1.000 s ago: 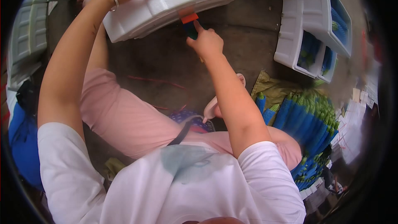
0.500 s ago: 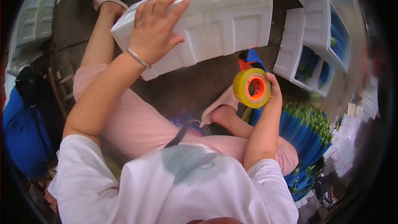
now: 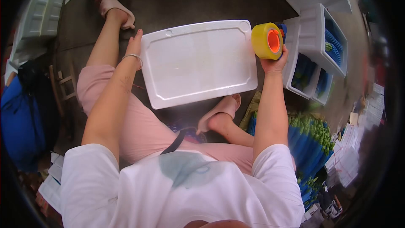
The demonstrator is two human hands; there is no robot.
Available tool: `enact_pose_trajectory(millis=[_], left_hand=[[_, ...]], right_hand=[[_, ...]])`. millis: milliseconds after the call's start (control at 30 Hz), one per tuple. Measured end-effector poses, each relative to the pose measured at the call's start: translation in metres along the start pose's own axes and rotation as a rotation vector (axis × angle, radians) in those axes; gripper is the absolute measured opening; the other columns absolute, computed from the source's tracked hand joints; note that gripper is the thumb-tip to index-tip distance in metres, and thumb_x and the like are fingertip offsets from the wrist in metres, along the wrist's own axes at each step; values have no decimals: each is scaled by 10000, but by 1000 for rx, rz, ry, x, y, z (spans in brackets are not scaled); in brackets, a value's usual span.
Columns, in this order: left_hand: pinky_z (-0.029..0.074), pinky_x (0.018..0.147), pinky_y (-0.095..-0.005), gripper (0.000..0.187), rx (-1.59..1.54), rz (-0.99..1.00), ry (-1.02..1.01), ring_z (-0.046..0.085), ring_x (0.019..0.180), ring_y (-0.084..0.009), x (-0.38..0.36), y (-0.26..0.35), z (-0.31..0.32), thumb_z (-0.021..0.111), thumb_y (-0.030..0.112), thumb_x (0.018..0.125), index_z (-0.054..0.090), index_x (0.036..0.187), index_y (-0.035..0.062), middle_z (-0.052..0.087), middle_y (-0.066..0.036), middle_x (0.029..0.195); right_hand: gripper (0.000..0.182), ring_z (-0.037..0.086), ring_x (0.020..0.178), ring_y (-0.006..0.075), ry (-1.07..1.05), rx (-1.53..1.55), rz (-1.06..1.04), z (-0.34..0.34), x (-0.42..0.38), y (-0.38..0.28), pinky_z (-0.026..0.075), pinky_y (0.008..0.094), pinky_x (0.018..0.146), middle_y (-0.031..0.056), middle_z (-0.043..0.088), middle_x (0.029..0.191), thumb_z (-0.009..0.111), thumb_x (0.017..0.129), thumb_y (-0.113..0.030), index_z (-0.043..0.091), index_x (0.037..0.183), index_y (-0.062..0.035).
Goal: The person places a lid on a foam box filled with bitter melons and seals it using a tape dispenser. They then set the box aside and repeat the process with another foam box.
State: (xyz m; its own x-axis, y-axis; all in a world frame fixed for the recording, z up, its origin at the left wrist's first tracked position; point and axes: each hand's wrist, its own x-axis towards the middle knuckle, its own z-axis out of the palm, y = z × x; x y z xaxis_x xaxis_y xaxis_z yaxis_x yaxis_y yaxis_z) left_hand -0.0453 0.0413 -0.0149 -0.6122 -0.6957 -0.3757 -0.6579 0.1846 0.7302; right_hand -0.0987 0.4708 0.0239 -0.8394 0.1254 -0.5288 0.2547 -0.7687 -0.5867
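Here's the white box (image 3: 198, 65) on the floor (image 3: 185, 8), right up at twelve o'clock, broad flat face showing, slightly askew. On its nine o'clock side, the left hand (image 3: 134, 52), bracelet (image 3: 137, 59) at the wrist, is open, fingers stretched forward against the box's edge, gripping nothing. Over on the box's three o'clock side, the right hand (image 3: 275, 61) is closed around the tape (image 3: 267, 41): yellow roll, orange core, a bit of blue behind it. That tape is right beside the box's far corner; whether they touch, I can't tell.

Pink sandals on both feet: the left foot (image 3: 118, 16) out between ten and eleven o'clock, the right foot (image 3: 220, 120) just at the box's near edge. Swing to two o'clock and there are open boxes (image 3: 297, 63) with blue-netted greens inside, and more green-tipped bundles (image 3: 310, 139) at four. Blue bag (image 3: 21, 122) at nine, white stack (image 3: 40, 12) at ten.
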Motion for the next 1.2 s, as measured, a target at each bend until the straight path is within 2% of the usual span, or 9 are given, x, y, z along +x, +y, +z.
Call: enact_pose_trajectory(millis=[67,100,267,500,600,733,833,967,1200], left_hand=[[424,889,-358,645,-576,-504,-424,515,1077,-230,9,-1,2,562,516,862,473,1248,8,527,-115,1227],[424,889,-358,645,-579,-493,-429,515,1077,-230,9,6,2,562,516,862,473,1248,8,527,-115,1227],[415,869,-288,575,-428,14,-163,541,963,-154,17,58,-13,635,462,837,533,1189,19,586,-71,1087],[408,884,-223,380,-525,337,-678,543,971,-102,61,87,-39,566,193,871,531,1209,24,591,-24,1093],[388,939,-245,428,-307,386,-661,513,1073,-141,83,45,-49,492,65,815,494,1237,-1,551,-61,1176],[410,918,-277,383,23,495,-649,540,1041,-175,84,50,-63,521,97,802,536,1171,-3,572,-72,1133],[430,893,-339,365,266,1088,-119,534,1038,-263,26,96,-76,623,275,822,581,1105,48,584,-134,1099],[443,674,-223,615,-408,200,-1191,574,758,-106,-51,151,-102,459,619,877,651,979,43,605,-25,810],[291,506,-178,292,-603,63,-1205,361,568,-4,-41,158,-92,569,344,919,611,825,71,453,93,644]], right_hand=[[469,544,1079,219,-11,24,59,5,15,12,419,385,961,46,593,1163,493,812,-441,560,1150,-122],[480,545,1077,219,-3,-29,-7,5,12,18,422,388,959,53,589,1169,477,818,-446,558,1151,-110],[587,520,1148,256,-106,-25,-157,15,-103,11,416,421,975,71,558,1239,426,829,-479,488,1274,-101],[643,571,1071,260,-193,63,164,-3,-290,38,475,368,910,136,549,1233,534,793,-456,475,1252,-10],[874,515,1177,236,-311,-508,16,6,-308,24,377,338,1014,138,502,1296,741,704,-309,325,1377,62],[831,569,1016,206,-459,-1056,-323,84,-258,17,441,296,888,138,565,1143,756,633,-215,406,1350,19],[799,587,809,208,-636,-1448,-693,133,-213,30,482,283,715,128,578,951,750,549,-135,499,1304,-60],[775,566,617,241,-652,-1640,-1122,179,-186,55,481,297,525,113,543,793,750,476,-106,584,1232,-146],[767,582,634,233,-738,-1718,-1140,214,-162,74,490,305,529,121,557,822,773,476,-136,596,1222,-159]])
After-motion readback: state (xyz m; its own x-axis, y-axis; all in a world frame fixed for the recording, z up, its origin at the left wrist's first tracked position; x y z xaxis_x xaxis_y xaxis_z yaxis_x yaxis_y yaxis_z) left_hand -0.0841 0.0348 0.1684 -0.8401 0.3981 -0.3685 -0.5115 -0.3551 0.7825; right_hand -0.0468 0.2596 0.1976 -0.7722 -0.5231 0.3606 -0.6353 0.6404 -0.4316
